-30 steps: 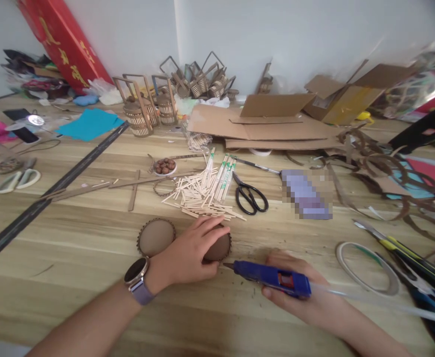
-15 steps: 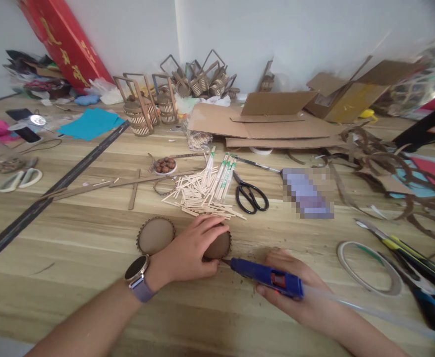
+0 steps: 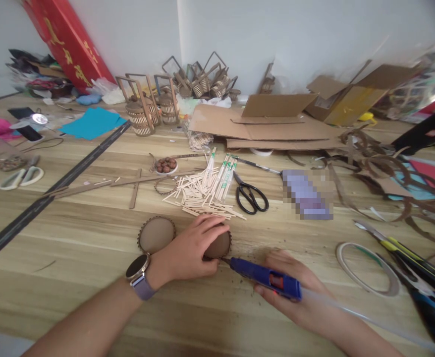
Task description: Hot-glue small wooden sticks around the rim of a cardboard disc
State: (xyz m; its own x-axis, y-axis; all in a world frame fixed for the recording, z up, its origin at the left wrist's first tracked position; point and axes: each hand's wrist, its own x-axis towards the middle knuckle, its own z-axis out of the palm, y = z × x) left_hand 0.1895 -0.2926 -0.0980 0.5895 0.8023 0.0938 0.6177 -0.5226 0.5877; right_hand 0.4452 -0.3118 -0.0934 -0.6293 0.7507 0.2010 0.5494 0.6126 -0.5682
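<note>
My left hand, with a watch on its wrist, curls over a round brown cardboard disc that has a notched dark rim. Its thumb and fingers grip the disc's edges against the table. My right hand is closed round a blue glue gun with a clear glue stick running out of its back. The gun's nozzle tip is at the lower edge of the held disc; whether glue is coming out is too small to tell. A second similar disc lies flat left of my left hand.
Beyond my hands lie loose wooden sticks, black-handled scissors and a bowl of brown beads. A tape roll and pliers are at the right. Small baskets and flat cardboard stand farther back.
Almost nothing differs. The view has shifted very slightly, and the rear of the glue gun sits a touch farther left; both hands keep their holds.
</note>
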